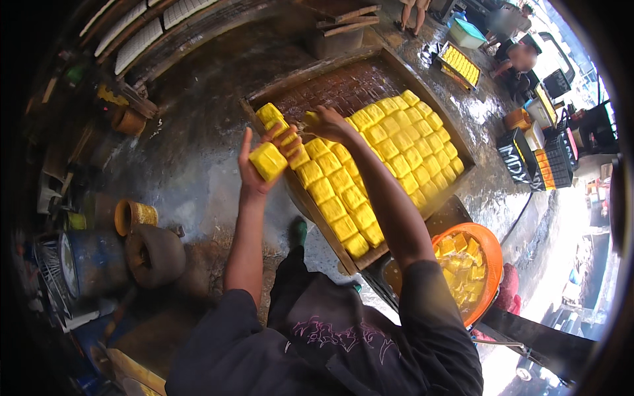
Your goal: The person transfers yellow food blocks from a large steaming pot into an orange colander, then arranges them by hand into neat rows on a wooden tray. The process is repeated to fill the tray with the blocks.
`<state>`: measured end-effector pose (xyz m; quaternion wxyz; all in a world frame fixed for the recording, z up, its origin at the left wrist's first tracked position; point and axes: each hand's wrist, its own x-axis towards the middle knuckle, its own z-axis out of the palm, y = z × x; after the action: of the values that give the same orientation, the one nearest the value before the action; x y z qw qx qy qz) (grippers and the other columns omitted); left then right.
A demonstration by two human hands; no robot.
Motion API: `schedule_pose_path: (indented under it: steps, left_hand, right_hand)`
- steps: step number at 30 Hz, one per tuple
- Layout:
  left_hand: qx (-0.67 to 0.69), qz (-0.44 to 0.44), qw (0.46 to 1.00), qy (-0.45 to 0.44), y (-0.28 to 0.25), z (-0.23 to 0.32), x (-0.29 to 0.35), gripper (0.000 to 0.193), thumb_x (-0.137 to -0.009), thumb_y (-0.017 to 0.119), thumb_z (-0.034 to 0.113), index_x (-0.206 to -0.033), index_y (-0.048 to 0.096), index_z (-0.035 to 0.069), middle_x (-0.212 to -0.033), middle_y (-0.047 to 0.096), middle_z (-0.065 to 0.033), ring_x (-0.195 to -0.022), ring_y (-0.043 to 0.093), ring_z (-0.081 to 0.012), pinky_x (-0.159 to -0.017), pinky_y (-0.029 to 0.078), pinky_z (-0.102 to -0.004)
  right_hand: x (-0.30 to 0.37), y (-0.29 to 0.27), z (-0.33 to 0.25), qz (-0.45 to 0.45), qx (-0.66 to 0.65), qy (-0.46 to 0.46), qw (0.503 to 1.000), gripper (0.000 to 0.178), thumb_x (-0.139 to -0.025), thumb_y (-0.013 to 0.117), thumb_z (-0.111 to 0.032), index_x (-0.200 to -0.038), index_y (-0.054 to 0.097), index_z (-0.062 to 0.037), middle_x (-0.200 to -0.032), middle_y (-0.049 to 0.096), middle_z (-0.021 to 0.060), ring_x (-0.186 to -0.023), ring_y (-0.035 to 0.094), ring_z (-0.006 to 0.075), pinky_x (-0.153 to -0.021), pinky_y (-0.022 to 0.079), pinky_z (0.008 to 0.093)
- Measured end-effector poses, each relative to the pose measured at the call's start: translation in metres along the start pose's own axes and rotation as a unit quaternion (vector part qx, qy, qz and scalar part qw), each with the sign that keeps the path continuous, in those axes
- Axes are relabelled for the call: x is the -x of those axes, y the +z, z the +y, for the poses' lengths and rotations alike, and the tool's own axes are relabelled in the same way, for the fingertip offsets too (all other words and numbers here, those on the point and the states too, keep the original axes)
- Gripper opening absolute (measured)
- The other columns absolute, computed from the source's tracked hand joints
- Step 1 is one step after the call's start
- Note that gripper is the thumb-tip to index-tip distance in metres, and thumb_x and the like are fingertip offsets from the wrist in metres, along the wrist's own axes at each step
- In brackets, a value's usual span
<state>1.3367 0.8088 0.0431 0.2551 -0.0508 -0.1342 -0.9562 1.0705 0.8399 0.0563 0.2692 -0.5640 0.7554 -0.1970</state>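
Note:
On the palm of my left hand (pixel 253 162) rests a yellow tofu block (pixel 268 162), with the fingers stretched out around it. This hand is beside the near left edge of a wooden tray (pixel 316 232). Over the tray's left part, my right hand (pixel 328 124) is closed around another yellow block (pixel 310 117), partly hidden by the fingers. Rows of yellow tofu blocks (pixel 330 186) fill much of the tray, set close together. A few more blocks (pixel 269 113) sit at the tray's left corner, just past my left hand.
An orange basin (pixel 492 256) of liquid and yellow pieces stands right of me. Farther right are black crates (pixel 553 162). Another tray of yellow blocks (pixel 460 65) lies at the far right, near other people. A clay pot (pixel 135 216) stands left on the wet floor (pixel 191 112).

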Motion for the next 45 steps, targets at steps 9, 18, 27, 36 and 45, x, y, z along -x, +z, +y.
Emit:
schedule_pose_path:
  steps: [9,18,27,36,45]
  left_hand:
    - [-0.758,0.127,0.638,0.049,-0.052,0.027,-0.157,0.075,-0.113,0.053,0.034,-0.172,0.028,-0.006,-0.171,0.044,-0.0317,-0.158,0.047,-0.0434,-0.133,0.034,-0.0451]
    - [-0.848,0.067,0.525,0.032,-0.108,0.028,-0.155,0.067,-0.099,0.051,-0.008,-0.165,0.041,-0.006,-0.161,0.057,-0.0311,-0.149,0.057,-0.045,-0.125,0.047,-0.0482]
    - [-0.998,-0.044,0.044,-0.025,-0.052,-0.075,-0.124,0.065,-0.117,0.051,0.049,-0.172,0.044,0.014,-0.184,0.02,-0.0251,-0.166,0.024,-0.0525,-0.129,0.028,-0.0729]
    - [-0.763,-0.502,0.391,-0.116,0.056,-0.503,-0.028,0.07,-0.104,0.072,0.032,-0.159,0.046,-0.001,-0.154,0.056,-0.0287,-0.146,0.055,-0.0447,-0.12,0.048,-0.0516]
    - [-0.848,-0.279,0.363,-0.266,-0.009,-0.657,-0.049,0.097,-0.099,0.077,0.055,-0.161,0.037,-0.008,-0.161,0.046,-0.0375,-0.151,0.049,-0.0489,-0.123,0.046,-0.0536]
  right_hand:
    - [-0.032,-0.01,0.033,-0.073,-0.756,0.115,0.641,0.062,-0.113,0.058,-0.059,-0.147,0.065,-0.0071,-0.13,0.075,0.0143,-0.121,0.071,0.0298,-0.104,0.059,0.0561]
    - [-0.086,-0.009,0.045,-0.095,-0.024,-0.095,0.991,0.04,-0.111,0.07,-0.026,-0.144,0.061,-0.0062,-0.135,0.075,0.0164,-0.122,0.075,0.0325,-0.106,0.059,0.0406]
    - [0.291,0.016,0.114,0.43,-0.336,0.074,0.834,0.026,-0.115,0.062,-0.014,-0.137,0.066,-0.0006,-0.131,0.075,0.0115,-0.126,0.072,0.0213,-0.109,0.058,0.0382]
    - [0.621,0.124,0.272,0.462,0.107,0.414,0.777,0.049,-0.108,0.068,-0.036,-0.144,0.062,-0.0035,-0.136,0.063,0.0263,-0.132,0.059,0.0492,-0.114,0.049,0.0552]
    - [0.653,0.106,0.328,0.469,-0.404,0.452,0.642,0.075,-0.103,0.079,-0.05,-0.154,0.057,0.0002,-0.14,0.072,0.025,-0.135,0.067,0.0363,-0.111,0.052,0.0448]
